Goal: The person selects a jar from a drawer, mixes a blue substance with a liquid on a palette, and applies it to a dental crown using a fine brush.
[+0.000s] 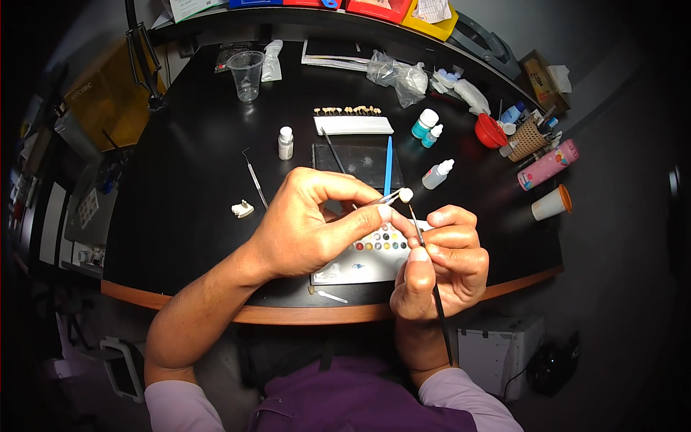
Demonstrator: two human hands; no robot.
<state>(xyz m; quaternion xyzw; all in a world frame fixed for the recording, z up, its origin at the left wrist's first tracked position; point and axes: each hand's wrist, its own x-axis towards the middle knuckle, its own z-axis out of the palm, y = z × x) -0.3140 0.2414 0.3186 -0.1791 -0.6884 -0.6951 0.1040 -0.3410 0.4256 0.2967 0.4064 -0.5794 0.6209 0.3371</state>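
My left hand [306, 227] is closed on metal tweezers [389, 197], whose tips hold a small white dental crown [406, 195] above the table. My right hand [457, 266] pinches a thin dark paintbrush [437, 306], its fine tip pointing up just below the crown; whether it touches cannot be made out. The fingers of both hands come close together. Beneath them lies a white palette [327, 274] with rows of coloured paint dots, partly hidden by my hands. A blue-handled tool [389, 162] and another dark brush [332, 147] rest on a dark slab [367, 160] beyond.
Small teeth stand along a white holder [353, 126]. Bottles [286, 144] [437, 175] flank the slab. On the left are a tooth model [242, 209] and a metal probe [255, 178]. A clear cup [247, 75], a red bowl [491, 131] and a white cup [551, 204] stand farther out.
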